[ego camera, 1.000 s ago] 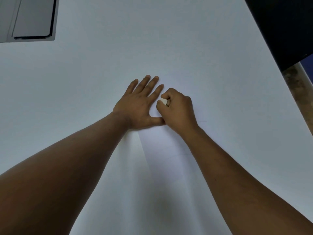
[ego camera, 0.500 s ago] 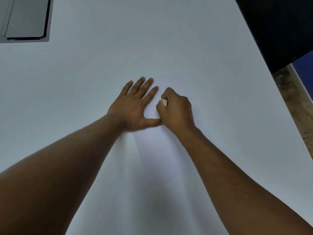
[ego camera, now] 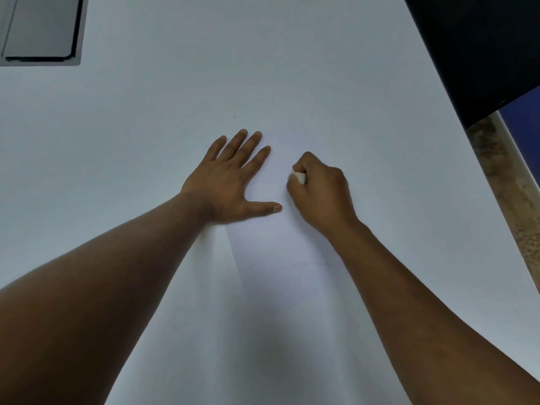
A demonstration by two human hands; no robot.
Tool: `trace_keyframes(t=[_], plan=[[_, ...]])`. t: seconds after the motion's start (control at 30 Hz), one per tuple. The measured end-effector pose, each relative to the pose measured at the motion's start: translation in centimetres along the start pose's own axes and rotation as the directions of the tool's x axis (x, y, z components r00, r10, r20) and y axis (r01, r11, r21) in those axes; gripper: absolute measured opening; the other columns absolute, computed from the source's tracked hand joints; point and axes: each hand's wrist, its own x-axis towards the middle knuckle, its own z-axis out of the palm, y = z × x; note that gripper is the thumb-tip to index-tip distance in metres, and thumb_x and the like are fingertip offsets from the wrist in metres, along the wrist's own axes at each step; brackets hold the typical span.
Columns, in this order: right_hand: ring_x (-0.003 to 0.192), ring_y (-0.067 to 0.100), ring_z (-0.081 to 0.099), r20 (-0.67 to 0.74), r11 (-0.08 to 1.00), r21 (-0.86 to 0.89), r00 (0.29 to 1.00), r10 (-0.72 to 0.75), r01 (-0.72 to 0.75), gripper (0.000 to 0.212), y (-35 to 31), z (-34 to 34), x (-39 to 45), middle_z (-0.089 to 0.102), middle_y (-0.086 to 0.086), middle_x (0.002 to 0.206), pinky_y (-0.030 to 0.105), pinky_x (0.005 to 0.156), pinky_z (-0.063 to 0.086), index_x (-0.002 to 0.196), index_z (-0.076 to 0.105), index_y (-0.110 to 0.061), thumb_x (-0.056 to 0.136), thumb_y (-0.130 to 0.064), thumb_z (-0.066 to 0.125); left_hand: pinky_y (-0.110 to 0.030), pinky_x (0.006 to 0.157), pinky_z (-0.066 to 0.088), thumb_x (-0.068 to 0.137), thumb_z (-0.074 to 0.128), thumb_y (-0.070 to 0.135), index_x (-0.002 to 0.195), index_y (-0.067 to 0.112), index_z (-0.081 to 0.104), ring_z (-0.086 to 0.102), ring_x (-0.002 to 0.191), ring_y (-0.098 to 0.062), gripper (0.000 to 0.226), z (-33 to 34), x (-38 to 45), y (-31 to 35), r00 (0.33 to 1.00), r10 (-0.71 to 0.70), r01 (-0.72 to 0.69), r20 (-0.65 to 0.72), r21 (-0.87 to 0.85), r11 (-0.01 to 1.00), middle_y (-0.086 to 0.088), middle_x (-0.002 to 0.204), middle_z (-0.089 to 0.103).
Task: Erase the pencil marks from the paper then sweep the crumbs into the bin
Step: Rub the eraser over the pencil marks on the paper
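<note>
Step in hand, by my judgement: erasing, the first part of the task; sweeping has not begun.

The paper [ego camera: 280,276] lies flat on the white table [ego camera: 146,141], its edges faint against the surface. The left hand [ego camera: 230,182] rests palm-down on the paper's left part, fingers straight and slightly spread, thumb stretched out toward the right hand. It appears to steady the sheet.

The right hand [ego camera: 318,191] sits just right of the left hand, apart from it, fingers curled, pinching a small white eraser [ego camera: 298,176] against the paper.

Faint pencil lines [ego camera: 304,263] show on the paper nearer the person than both hands. No crumbs can be made out. No bin is in view.

Next move, as judged: work the eraser toward the person over those remaining lines, the left hand pressing so the sheet does not buckle.
</note>
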Motion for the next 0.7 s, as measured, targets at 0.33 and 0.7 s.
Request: trace_keyframes(t=[0.33,0.7], plan=[[0.061,0.026,0.055,-0.067,0.994,-0.080,0.996,0.064,-0.070,0.007,2.4,-1.9,-0.3,0.058,0.003,0.067,0.029,0.056,0.040,0.084,0.050,-0.011,0.090,-0.016,0.052,-0.046,0.128,-0.006,0.076,0.015,0.099,0.164,0.028,-0.004,-0.019,0.156,-0.015,0.114,0.0,0.0,0.1,1.000,-0.009,0.009,-0.001,-0.002,1.000,0.003,0.171,-0.015],[0.068,0.031,0.060,-0.073,0.985,-0.161,0.996,0.053,-0.064,0.010,3.2,-1.9,-0.5,0.061,0.003,0.071,0.033,0.061,0.046,0.090,0.052,-0.013,0.091,-0.023,0.052,-0.046,0.128,-0.005,0.077,0.014,0.099,0.164,0.027,-0.003,-0.018,0.157,-0.016,0.114,-0.1,-0.1,0.1,1.000,0.002,-0.002,-0.001,0.007,1.000,0.002,0.172,-0.014]])
